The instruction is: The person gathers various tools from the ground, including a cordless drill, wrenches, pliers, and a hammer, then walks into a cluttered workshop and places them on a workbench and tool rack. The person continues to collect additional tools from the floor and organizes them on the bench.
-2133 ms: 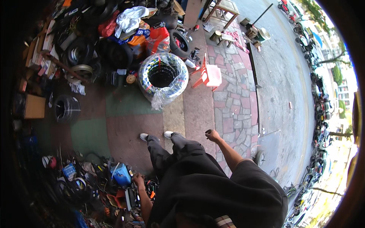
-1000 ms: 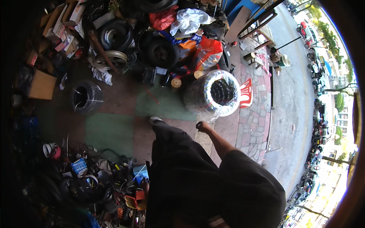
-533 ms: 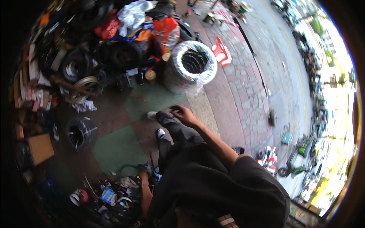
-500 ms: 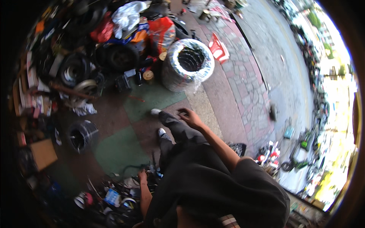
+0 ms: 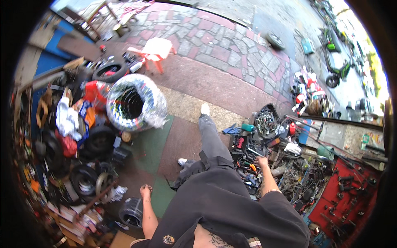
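Observation:
My left hand [image 5: 145, 190] hangs low on the left with loosely bent fingers and nothing visible in it. Nearest to it is a dark tyre [image 5: 131, 211] standing on the floor. My right hand [image 5: 261, 161] hangs at my right side, in line with a tool tray [image 5: 244, 155] full of hand tools. Its fingers look loose, and I see nothing held in them. Blue gloves [image 5: 232, 129] and a teal bottle [image 5: 248, 127] lie just beyond the tray. A dark bin of small metal parts [image 5: 266, 121] stands farther right.
A stack of film-wrapped tyres [image 5: 155, 101] stands ahead left, beside a red-and-white plastic stool [image 5: 158, 49]. Bags and used tyres [image 5: 84, 182] crowd the left. Metal parts [image 5: 304, 177] and a red tool mat [image 5: 347, 192] lie right. A loose tyre [image 5: 275, 41] lies on the street.
My view has swung to the right, so the wrapped tyres sit farther left and the tools on the right have come into sight. My feet have stepped and both arms have swung.

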Tool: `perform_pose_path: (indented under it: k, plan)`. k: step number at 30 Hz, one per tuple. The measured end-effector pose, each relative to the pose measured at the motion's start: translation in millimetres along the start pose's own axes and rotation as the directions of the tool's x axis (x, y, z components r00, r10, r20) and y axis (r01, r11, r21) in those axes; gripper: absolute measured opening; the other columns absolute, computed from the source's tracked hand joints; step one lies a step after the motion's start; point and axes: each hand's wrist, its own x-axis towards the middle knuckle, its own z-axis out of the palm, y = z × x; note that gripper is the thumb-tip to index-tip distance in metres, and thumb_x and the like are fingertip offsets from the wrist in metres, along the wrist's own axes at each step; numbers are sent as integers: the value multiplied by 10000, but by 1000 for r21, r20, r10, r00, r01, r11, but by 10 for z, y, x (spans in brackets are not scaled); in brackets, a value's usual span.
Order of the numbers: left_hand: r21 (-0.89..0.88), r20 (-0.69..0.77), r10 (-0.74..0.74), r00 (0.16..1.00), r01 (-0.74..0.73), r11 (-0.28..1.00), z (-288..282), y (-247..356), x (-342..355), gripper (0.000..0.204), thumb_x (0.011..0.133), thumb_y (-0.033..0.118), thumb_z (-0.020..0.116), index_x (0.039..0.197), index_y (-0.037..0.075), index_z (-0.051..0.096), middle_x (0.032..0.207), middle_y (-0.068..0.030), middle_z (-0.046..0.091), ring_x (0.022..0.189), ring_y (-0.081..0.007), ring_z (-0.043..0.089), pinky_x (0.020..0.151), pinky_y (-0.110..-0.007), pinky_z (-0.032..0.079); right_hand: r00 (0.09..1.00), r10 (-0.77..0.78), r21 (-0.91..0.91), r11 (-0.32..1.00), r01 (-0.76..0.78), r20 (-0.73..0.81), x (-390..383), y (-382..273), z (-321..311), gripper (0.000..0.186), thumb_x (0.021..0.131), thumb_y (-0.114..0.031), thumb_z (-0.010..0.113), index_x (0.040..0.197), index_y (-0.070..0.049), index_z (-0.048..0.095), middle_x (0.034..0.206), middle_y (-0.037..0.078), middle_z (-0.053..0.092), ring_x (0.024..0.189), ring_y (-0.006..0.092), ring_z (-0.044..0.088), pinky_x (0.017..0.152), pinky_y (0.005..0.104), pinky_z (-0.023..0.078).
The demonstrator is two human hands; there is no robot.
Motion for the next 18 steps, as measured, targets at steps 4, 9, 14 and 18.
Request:
perform_pose_path:
  k: [4,9,14,18]
  plan:
    - [102,266,102,958,-133,986,1363,1771,63,208,943,135,522,1091,-5,563,827,-82,625,641,-140,598,565,-262,500,972,135,-93,989,-118,194,17,-819,350,263,862,-171,587,1066,-9,624,873,106,672,669,217,670,513,303,508]
    - [233,462,516,721,-660,714,3136,3997,-638,320,953,180,499,1188,-35,522,968,-115,629,822,-166,627,725,-289,499,954,-177,66,984,166,242,378,-2396,880,237,879,-117,593,1067,28,605,866,100,668,668,158,633,573,269,512]
    - [-1,613,536,581,-678,735,4010,5354,-1110,308,942,132,510,1205,-27,514,1027,-126,618,852,-181,634,779,-291,512,884,-400,46,915,402,243,668,-4201,1301,293,865,-162,621,1072,45,617,899,129,688,752,169,678,635,281,510]
    - [185,534,534,655,-707,683,4278,5515,-292,296,929,155,525,1153,-37,559,971,-142,648,833,-171,640,773,-304,501,874,-434,-17,894,448,220,967,-5299,1513,305,867,-157,610,1086,55,605,909,136,687,750,175,679,630,277,513]
